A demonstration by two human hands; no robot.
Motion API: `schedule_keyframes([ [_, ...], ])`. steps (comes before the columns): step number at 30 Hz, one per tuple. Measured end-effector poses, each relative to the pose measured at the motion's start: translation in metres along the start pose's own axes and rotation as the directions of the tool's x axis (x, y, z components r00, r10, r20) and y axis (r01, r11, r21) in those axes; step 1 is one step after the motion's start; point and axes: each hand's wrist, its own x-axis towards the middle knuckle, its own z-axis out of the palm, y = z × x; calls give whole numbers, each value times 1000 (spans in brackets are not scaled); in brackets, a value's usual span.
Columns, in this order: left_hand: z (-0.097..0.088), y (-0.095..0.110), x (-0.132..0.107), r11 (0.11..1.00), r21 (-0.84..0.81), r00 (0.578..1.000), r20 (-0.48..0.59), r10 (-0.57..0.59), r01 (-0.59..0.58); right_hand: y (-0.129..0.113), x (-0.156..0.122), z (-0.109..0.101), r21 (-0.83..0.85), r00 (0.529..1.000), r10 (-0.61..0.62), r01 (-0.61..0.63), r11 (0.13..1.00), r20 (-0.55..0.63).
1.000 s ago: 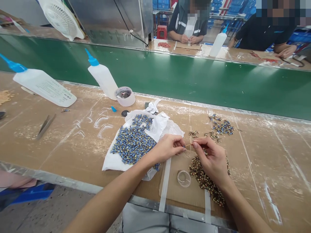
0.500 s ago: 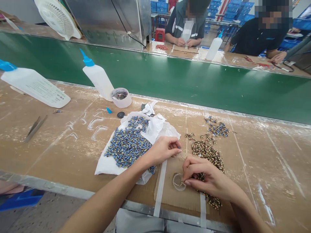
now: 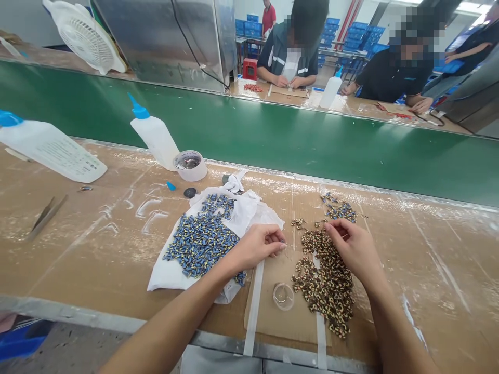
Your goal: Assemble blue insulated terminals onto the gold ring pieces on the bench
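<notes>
Brown desk (image 3: 105, 265) filling the lower half of the frame, with green belt (image 3: 249, 127) running wide behind. Steel cabinet (image 3: 159, 41) at upper left, co-worker (image 3: 288, 59) at top right of centre, and another co-worker (image 3: 393, 75) at upper right. White fan (image 3: 86, 39) in the upper left corner, two blue-capped bottles (image 3: 156, 143) further down.

White cloth (image 3: 167, 278) left of centre, bearing a broad heap of blue-and-yellow pieces (image 3: 206, 241). Right of centre, long heap of brown-and-cream pieces (image 3: 329, 280), partly on a taped cardboard sheet (image 3: 286, 327). Judging by both heaps, plenty left to handle.

Right hand (image 3: 353, 246) over the upper right of the brown heap, thumb and fingertip close together; cannot tell if pinching a piece or merely touching. Left hand (image 3: 265, 244) at centre, by the cloth's right edge. Just above the brown heap, far smaller cluster of blue-and-brown pieces (image 3: 341, 212), perhaps the finished share; if so, seemingly early on. Clear cup (image 3: 283, 296) on the cardboard, just left of the brown heap, apart from both hands. Smallest, in the left grip, apparently a small blue piece (image 3: 281, 241), pinched between thumb and fingers, seemingly unfinished.
</notes>
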Motion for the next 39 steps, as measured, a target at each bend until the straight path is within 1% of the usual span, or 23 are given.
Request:
schedule_keyframes([
  [2, 0, -1, 0, 1000, -2, 1000, -6, 6, -6, 7, 11, 4, -169, 1000, 8, -5, 986, 14],
  [4, 0, -2, 0, 1000, 13, 1000, -14, 15, -15, 8, 18, 12, -303, 1000, -17, 19, 953, 10],
  [7, 0, -3, 0, 999, 24, 1000, -15, 27, -27, 4, 19, 22, -392, 997, -78, 70, 917, -4],
  [11, 0, -3, -1, 999, 28, 999, -12, 29, -29, 3, 15, 24, -384, 994, -110, 97, 918, -11],
  [15, 1, -2, 0, 999, 28, 1000, -11, 23, -23, 5, 20, 22, -295, 991, -127, 110, 949, -39],
  [18, 0, 0, 0, 1000, 22, 1000, -11, 17, -17, 3, 28, 26, -234, 983, -182, 178, 956, 3],
  [22, 1, 2, 0, 1000, 17, 1000, -10, 5, -5, 0, 35, 33, -238, 964, -256, 265, 934, 70],
  [24, 1, 2, 0, 1000, 11, 1000, -14, 0, 1, 0, 36, 33, -246, 961, -264, 275, 929, 76],
  [27, 1, 2, -1, 1000, 5, 1000, -21, -5, 6, 0, 34, 26, -245, 964, -255, 265, 933, 73],
  [29, 2, 3, -2, 1000, 0, 1000, -30, -8, 8, -3, 29, 21, -176, 973, -225, 231, 957, 57],
  [30, 2, 4, -3, 1000, -5, 999, -36, -7, 7, -6, 25, 18, -100, 981, -190, 194, 976, 45],
  [32, 3, 7, -4, 1000, -16, 999, -52, 2, -3, -16, 16, 15, 123, 995, -90, 85, 989, 37],
  [33, 3, 8, -5, 1000, -17, 998, -65, 13, -14, -22, 10, 15, 239, 998, -43, 30, 971, 49],
  [35, 4, 11, -6, 999, -1, 995, -92, 41, -41, -35, 0, 17, 395, 995, -8, -30, 918, 95],
  [37, 5, 12, -6, 997, 39, 991, -118, 69, -64, -46, -8, 23, 471, 992, -19, -43, 881, 127],
  [39, 7, 12, -6, 993, 87, 986, -142, 89, -77, -52, -13, 31, 498, 990, -34, -39, 866, 136],
])
